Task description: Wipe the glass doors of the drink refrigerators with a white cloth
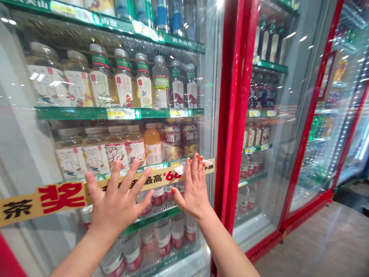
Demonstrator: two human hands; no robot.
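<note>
My left hand (118, 196) is spread with its fingers apart, in front of the glass door (207, 134) of a drinks fridge. It covers part of a yellow printed strip (17, 209) that runs across the door. My right hand (196, 188) lies flat at the right end of that strip, its fingers straight and close together, the thumb held out. A small white piece (179, 169), perhaps tissue or paper, shows at the edges of its fingers; its kind is unclear. Neither hand grips anything that I can see. Whether the left palm touches the glass, I cannot tell.
Behind the glass, tea bottles (122, 82) and water bottles (163, 236) stand on green-edged shelves (92, 112). A red door frame (230, 127) rises to the right. More fridges (311, 142) continue along the grey floor (323, 242).
</note>
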